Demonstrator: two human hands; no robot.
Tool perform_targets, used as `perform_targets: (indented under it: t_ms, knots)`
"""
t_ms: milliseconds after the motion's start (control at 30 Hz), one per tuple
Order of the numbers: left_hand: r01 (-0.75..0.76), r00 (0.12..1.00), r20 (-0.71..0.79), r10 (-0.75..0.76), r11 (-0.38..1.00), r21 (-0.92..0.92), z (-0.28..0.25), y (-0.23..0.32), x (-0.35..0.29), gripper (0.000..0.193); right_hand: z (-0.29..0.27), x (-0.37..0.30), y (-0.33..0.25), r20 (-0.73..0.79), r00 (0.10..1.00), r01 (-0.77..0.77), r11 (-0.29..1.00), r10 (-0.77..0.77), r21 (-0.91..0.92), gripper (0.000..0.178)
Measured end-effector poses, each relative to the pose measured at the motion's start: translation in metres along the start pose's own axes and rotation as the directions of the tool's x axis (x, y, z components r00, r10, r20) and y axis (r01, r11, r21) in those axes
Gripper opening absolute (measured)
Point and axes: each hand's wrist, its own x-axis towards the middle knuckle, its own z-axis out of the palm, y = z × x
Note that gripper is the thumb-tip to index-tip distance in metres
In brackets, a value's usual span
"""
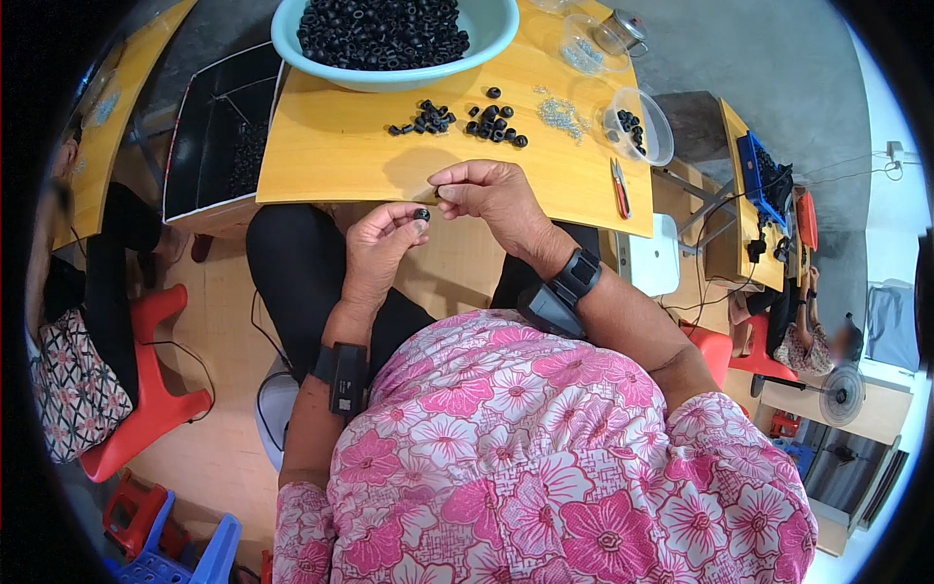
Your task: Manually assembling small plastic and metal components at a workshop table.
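My left hand [377, 248] pinches a small round black part [421, 214] between thumb and fingertips, just off the table's near edge. Close beside it, my right hand [494, 200] is closed in a pinch, its fingertips a little above and to the right of that part. A tiny dark bit shows at the right fingertips, too small to name. On the table beyond lie two loose groups of black parts, a left pile [424, 118] and a right pile [494, 125]. Small clear or silvery pieces [561, 115] are scattered to their right.
A light-blue basin [394, 78] heaped with black parts stands at the table's far side. To the right are a clear tub [658, 127], red-handled snips [621, 190] and a metal mug [623, 29]. A black-lined box [199, 146] stands left. Other people sit at both sides.
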Motion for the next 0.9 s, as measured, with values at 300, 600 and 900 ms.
perform_targets:
  t_ms: [300,600,900]
  knots:
    - [-0.014,1.0,0.025,0.014,1.0,0.012,0.0,0.003,-0.003,0.015,0.006,-0.001,0.011,0.038,0.999,-0.017,1.0,0.017,0.015,0.016]
    - [-0.02,0.999,0.036,0.02,1.0,0.003,-0.003,0.0,-0.002,0.014,0.007,0.0,0.013,0.047,0.999,-0.014,1.0,0.015,-0.023,0.015]
    - [-0.035,0.998,0.043,0.035,0.999,-0.012,-0.002,0.002,-0.002,0.014,0.008,0.002,0.015,0.037,0.999,0.013,0.999,-0.012,-0.046,0.014]
